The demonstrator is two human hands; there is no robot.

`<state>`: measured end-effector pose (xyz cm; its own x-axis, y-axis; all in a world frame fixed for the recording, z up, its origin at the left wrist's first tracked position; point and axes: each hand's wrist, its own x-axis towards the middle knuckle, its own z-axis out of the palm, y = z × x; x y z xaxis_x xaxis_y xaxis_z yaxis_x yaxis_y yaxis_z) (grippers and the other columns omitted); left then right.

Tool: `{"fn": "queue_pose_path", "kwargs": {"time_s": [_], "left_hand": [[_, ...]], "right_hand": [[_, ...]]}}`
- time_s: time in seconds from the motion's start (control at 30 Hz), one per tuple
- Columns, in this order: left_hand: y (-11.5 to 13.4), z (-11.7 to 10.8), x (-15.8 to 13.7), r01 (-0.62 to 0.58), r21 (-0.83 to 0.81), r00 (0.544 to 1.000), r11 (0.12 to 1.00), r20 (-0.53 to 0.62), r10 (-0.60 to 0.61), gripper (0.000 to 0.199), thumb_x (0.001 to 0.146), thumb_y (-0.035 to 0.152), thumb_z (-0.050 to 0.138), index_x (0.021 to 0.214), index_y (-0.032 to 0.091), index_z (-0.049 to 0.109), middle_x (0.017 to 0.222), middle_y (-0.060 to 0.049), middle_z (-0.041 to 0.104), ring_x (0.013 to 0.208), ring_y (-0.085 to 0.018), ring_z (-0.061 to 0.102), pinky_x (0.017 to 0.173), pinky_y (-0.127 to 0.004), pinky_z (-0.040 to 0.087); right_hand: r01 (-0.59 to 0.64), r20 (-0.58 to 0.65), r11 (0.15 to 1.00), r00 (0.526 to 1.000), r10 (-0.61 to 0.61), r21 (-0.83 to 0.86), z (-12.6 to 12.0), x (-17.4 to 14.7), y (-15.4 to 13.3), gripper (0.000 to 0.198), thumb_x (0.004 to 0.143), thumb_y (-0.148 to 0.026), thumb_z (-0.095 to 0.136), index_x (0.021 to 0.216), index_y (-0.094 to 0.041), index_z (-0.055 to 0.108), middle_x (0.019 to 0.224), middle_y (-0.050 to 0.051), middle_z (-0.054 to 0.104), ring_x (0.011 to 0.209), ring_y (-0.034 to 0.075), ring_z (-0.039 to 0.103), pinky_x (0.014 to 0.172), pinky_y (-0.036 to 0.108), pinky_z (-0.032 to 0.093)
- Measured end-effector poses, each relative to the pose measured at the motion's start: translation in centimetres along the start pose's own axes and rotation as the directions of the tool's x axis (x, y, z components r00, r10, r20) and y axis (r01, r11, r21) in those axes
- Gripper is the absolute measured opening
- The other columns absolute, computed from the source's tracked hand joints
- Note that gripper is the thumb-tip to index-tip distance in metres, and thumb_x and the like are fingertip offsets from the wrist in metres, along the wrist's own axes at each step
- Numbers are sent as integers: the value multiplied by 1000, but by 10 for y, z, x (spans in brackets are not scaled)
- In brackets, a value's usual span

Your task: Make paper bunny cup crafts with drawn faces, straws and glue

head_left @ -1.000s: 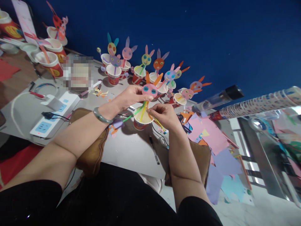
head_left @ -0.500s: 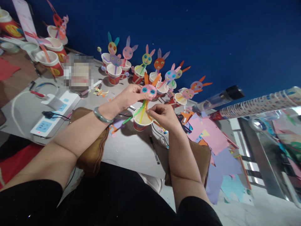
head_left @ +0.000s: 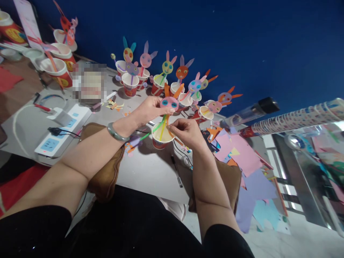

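Observation:
My left hand (head_left: 151, 108) pinches the edge of a round pink paper rabbit face (head_left: 169, 102) with blue eyes and orange ears. Below the face, green, yellow and orange paper strips run down into a paper cup (head_left: 161, 143) on the table. The green strip (head_left: 145, 136) also sticks out past the cup's left side. My right hand (head_left: 188, 132) is closed at the cup's right rim, its thumb and forefinger on the orange strip (head_left: 168, 123). A bracelet (head_left: 117, 132) circles my left wrist.
Several finished rabbit cups (head_left: 130, 84) line the blue wall. A power strip (head_left: 63, 130) lies left, a pen (head_left: 176, 171) in front. Coloured paper sheets (head_left: 247, 150) and a long stack of cups (head_left: 295, 116) are at the right. Brown pads (head_left: 100, 179) sit under my forearms.
Almost nothing differs. The pink face tips very slightly and the cup shifts a touch to the left; both hands keep their hold.

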<state>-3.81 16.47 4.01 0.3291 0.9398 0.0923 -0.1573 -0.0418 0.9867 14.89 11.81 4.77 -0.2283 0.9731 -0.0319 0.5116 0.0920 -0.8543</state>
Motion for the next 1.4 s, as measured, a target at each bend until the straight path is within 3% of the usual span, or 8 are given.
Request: {"fn": "queue_pose_path", "kwargs": {"time_s": [0.23,0.5,0.7,1.0,1.4], "left_hand": [[0,-1,1,4,-2,1000,1000,10,-4,16,75,26,83,83,16,74,74,0,72,72,-12,64,72,-26,52],[-3,0,4,-4,63,1000,998,7,4,20,78,33,85,70,19,73,70,-2,72,71,-14,64,71,-30,51],[-1,-2,2,3,63,1000,998,24,-5,19,82,32,81,75,16,77,72,-3,73,68,-12,63,70,-28,50],[3,-1,1,48,-10,999,999,7,-48,13,78,26,82,75,15,77,76,-3,75,75,-13,68,80,-29,55],[-5,1,6,37,-2,999,999,-11,-37,20,79,33,80,73,14,77,75,-4,75,71,-11,63,71,-25,49]], "right_hand": [[0,-1,1000,1000,0,-6,1,-1,-1,31,75,-45,70,64,-17,65,57,0,58,55,10,45,52,26,33],[5,-19,1000,1000,-6,-10,2,1,-1,28,74,-42,69,62,-17,64,57,-1,57,55,9,44,52,25,33],[9,-17,1000,1000,-10,-14,3,0,-1,29,75,-43,70,62,-18,64,57,-1,57,55,9,44,52,25,33],[16,-7,999,1000,-16,-27,3,1,1,30,75,-44,69,63,-17,64,58,-1,56,56,9,44,52,25,33],[11,-11,1000,1000,-11,-7,2,0,-1,31,74,-44,70,61,-18,62,55,-2,53,54,8,40,51,25,30]]}}
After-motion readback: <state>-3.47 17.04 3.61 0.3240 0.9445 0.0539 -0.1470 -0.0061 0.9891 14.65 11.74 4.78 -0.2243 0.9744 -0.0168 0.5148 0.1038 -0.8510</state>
